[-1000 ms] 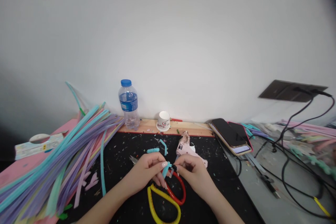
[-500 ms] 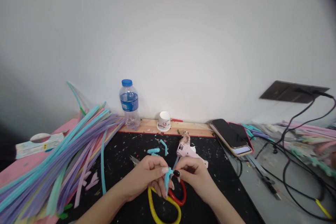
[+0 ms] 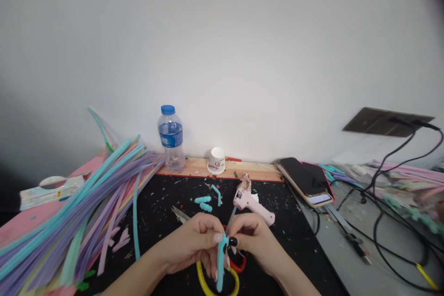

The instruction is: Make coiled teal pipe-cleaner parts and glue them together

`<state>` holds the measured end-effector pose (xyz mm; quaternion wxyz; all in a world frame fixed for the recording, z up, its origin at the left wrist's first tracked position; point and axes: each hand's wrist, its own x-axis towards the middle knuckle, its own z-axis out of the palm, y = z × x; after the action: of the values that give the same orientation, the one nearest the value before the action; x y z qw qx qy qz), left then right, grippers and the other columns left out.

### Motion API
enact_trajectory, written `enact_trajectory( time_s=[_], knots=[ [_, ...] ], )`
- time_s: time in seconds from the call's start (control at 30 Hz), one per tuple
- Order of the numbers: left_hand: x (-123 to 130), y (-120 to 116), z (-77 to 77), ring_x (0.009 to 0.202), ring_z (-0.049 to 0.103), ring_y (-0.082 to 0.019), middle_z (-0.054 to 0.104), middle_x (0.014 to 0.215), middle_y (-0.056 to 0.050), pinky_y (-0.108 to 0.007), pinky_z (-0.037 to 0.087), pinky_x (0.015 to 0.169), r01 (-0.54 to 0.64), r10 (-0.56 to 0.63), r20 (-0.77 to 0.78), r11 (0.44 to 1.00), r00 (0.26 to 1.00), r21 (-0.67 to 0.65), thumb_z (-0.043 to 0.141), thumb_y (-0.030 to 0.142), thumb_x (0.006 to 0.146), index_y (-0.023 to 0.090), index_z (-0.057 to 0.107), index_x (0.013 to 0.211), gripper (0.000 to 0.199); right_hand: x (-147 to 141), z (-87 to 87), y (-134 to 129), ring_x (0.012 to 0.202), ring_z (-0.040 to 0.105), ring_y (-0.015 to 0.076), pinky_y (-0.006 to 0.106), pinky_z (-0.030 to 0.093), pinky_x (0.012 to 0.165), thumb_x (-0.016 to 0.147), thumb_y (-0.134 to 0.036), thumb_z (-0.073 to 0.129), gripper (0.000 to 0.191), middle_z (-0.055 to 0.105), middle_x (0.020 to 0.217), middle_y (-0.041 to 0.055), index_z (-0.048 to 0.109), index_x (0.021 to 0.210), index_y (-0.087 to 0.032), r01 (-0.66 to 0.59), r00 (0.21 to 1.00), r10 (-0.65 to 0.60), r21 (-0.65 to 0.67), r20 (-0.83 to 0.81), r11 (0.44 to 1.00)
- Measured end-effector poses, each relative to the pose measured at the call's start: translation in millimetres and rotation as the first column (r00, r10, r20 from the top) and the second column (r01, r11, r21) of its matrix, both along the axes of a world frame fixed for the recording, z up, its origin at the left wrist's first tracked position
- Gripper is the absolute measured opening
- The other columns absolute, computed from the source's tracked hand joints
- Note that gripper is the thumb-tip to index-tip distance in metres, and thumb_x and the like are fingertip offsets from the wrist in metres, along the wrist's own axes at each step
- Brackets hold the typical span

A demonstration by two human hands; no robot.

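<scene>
Between my two hands is a light-blue pipe cleaner (image 3: 220, 268), its longer end hanging down. My left hand (image 3: 198, 243) pinches its top from the left, thumb against the fingers. From the right, my right hand (image 3: 252, 236) grips the same top part between thumb and fingertip. Beneath both hands lie scissors with a yellow handle loop (image 3: 237, 282) and a red one; their blades (image 3: 180, 214) poke out left of my left hand. Beyond my hands rest short twisted light-blue pieces (image 3: 205, 206) and a pink glue gun (image 3: 255, 206).
Long pastel pipe cleaners (image 3: 104, 203) are heaped on the left. A water bottle (image 3: 170, 138) and a paper cup (image 3: 217, 159) stand along the wall. Phones (image 3: 305, 175) lie at the right, near black cables (image 3: 378, 212) running from a wall socket (image 3: 385, 121).
Both hands have come slightly lower and nearer. The hanging end of the pipe cleaner now shows longer and straighter, and more of the twisted blue pieces and glue gun is visible.
</scene>
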<state>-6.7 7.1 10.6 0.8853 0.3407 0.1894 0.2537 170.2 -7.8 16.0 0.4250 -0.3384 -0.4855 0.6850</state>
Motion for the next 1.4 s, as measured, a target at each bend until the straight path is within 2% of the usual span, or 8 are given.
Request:
enact_trajectory(
  time_s=[0.37,0.47,0.57,0.67,1.0,1.2,1.27,1.4],
  knots=[
    [-1,7,1.5,0.047,0.063,-0.010,0.069,0.066,-0.008,-0.016,0.049,0.044,-0.136,0.148,-0.147,0.987,0.978,0.085,0.053,0.032,0.084,0.009,0.060,0.073,0.026,5,6.1,5,0.049,0.048,0.0069,0.017,0.035,0.048,0.070,-0.017,0.069,0.007,0.059,0.056,-0.0023,0.067,0.063,-0.015,0.132,0.987,-0.140,0.102,0.082,0.986],
    [0,11,3.7,0.049,0.062,-0.009,0.067,0.070,-0.007,-0.016,0.048,0.045,-0.222,0.253,-0.203,0.961,0.946,0.165,0.047,0.035,0.086,0.010,0.060,0.081,0.028,6,7.4,7,0.048,0.045,0.0064,0.017,0.033,0.046,0.069,-0.017,0.069,0.007,0.057,0.054,-0.0030,0.066,0.064,-0.015,0.187,0.964,-0.210,0.143,0.162,0.972],
    [1,14,4.0,0.047,0.060,-0.009,0.065,0.069,-0.003,-0.017,0.046,0.046,-0.322,0.393,-0.262,0.905,0.881,0.277,0.048,0.035,0.085,0.013,0.058,0.083,0.024,7,6.7,8,0.049,0.045,0.0078,0.019,0.033,0.047,0.070,-0.018,0.066,0.006,0.057,0.055,-0.0024,0.065,0.065,-0.014,0.240,0.926,-0.286,0.199,0.247,0.950],
    [3,15,3.4,0.040,0.055,-0.008,0.060,0.054,0.002,-0.016,0.040,0.039,-0.345,0.478,-0.329,0.855,0.814,0.387,0.048,0.037,0.084,0.014,0.053,0.070,0.027,8,4.6,8,0.049,0.043,0.0087,0.020,0.032,0.048,0.072,-0.018,0.063,0.007,0.055,0.055,-0.0021,0.064,0.066,-0.014,0.257,0.882,-0.337,0.263,0.330,0.930],
    [-4,11,1.0,0.044,0.052,-0.010,0.053,0.047,0.004,-0.019,0.039,0.046,-0.210,0.730,-0.399,0.587,0.555,0.782,0.053,0.031,0.080,0.016,0.053,0.063,0.022,6,1.9,6,0.055,0.048,0.0119,0.022,0.037,0.053,0.074,-0.012,0.055,0.012,0.059,0.061,-0.0001,0.065,0.068,-0.016,0.199,0.632,-0.535,0.550,0.561,0.811],
    [-4,6,8.1,0.051,0.049,-0.011,0.050,0.056,0.003,-0.021,0.038,0.052,0.031,0.804,-0.328,0.361,0.496,0.932,0.044,0.026,0.086,0.018,0.055,0.067,0.023,3,0.5,3,0.057,0.050,0.0126,0.021,0.038,0.056,0.076,-0.013,0.054,0.013,0.061,0.063,-0.0002,0.063,0.068,-0.017,0.174,0.599,-0.565,0.595,0.568,0.784],
    [-2,5,6.4,0.052,0.048,-0.010,0.056,0.069,0.002,-0.020,0.039,0.051,0.068,0.808,-0.314,0.325,0.499,0.943,0.052,0.024,0.080,0.019,0.057,0.082,0.007,2,-0.3,2,0.056,0.050,0.0126,0.021,0.038,0.054,0.076,-0.014,0.054,0.013,0.060,0.061,-0.0005,0.063,0.068,-0.017,0.175,0.586,-0.569,0.596,0.576,0.784],
    [0,4,-2.8,0.052,0.049,-0.009,0.059,0.091,-0.001,-0.020,0.043,0.052,0.101,0.803,-0.298,0.288,0.517,0.952,0.057,0.020,0.077,0.022,0.052,0.102,0.025,-1,-2.1,0,0.056,0.051,0.0131,0.022,0.039,0.054,0.076,-0.013,0.053,0.014,0.060,0.061,-0.0003,0.063,0.067,-0.017,0.179,0.584,-0.570,0.593,0.577,0.785]
  ],
)
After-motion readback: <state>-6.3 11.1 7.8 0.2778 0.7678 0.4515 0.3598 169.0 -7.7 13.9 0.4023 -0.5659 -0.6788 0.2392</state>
